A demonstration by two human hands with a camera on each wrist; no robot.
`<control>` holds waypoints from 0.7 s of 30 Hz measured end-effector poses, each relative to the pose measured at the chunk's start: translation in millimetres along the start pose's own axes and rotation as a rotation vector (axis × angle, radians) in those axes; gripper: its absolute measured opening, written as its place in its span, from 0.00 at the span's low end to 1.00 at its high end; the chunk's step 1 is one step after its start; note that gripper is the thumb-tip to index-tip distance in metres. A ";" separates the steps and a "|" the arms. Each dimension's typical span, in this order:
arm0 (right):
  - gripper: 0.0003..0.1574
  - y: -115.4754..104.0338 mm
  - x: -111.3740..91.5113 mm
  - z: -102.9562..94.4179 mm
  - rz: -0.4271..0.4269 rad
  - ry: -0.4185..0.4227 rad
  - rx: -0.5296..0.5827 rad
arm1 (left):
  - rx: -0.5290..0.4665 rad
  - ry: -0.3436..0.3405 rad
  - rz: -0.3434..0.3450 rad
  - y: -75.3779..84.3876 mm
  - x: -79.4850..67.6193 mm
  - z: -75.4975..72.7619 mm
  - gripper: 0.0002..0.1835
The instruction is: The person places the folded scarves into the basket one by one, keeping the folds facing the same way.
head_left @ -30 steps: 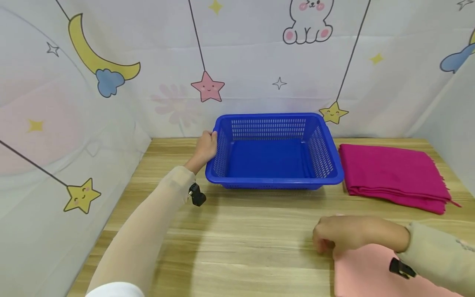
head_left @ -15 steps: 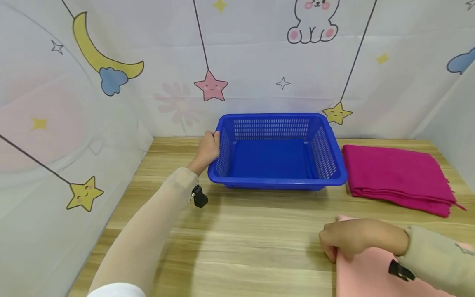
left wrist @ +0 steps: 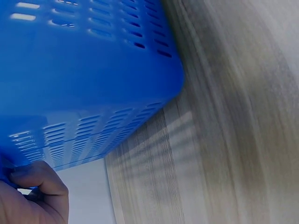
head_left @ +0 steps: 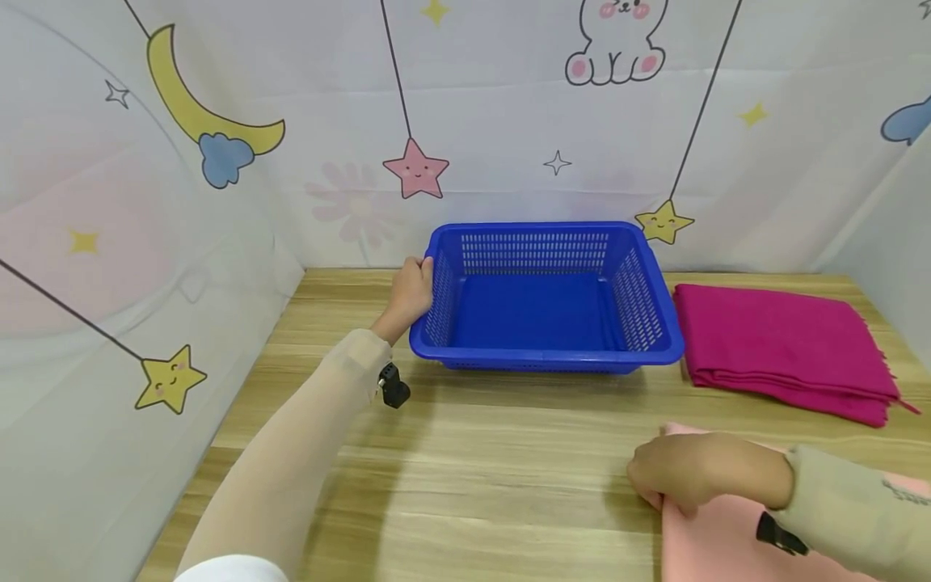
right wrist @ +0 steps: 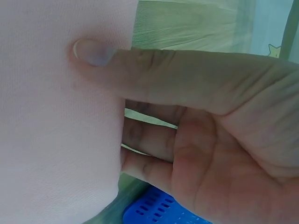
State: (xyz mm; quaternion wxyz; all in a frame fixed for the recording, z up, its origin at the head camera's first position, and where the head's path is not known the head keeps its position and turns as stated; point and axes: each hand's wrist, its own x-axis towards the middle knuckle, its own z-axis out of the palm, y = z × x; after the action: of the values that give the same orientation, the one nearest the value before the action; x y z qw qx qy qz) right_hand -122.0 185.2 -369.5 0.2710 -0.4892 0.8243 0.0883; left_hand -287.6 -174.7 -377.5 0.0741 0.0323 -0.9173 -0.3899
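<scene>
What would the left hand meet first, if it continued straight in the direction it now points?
The blue basket, whose left rim the left hand grips; beyond that, probably the printed backdrop, though the depth is hard to judge.

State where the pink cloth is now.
In the head view, the pink cloth lies at lower right, its edge pinched by the right hand, in front of the magenta cloth.

Left grip (left wrist: 23, 207) holds slotted blue basket (left wrist: 84, 77) by edge; wood-grain tabletop (left wrist: 219, 126) alongside.
</scene>
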 end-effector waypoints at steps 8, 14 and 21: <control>0.32 -5.7 1.0 2.0 0.048 0.006 -0.114 | -0.003 -0.004 -0.017 0.3 0.2 -0.5 0.24; 0.31 -4.8 1.3 5.2 0.017 0.030 -0.103 | -0.001 -0.001 -0.011 -0.8 -0.3 -0.7 0.24; 0.31 -2.6 0.0 7.7 -0.019 0.064 -0.084 | -0.005 -0.006 -0.019 0.4 -0.9 -0.9 0.24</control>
State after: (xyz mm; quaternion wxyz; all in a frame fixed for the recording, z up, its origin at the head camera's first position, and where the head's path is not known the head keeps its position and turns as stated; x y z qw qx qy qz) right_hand -117.0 187.1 -375.6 0.2248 -0.5106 0.8233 0.1045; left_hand -286.6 -174.9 -376.8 0.0676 0.0395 -0.9163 -0.3928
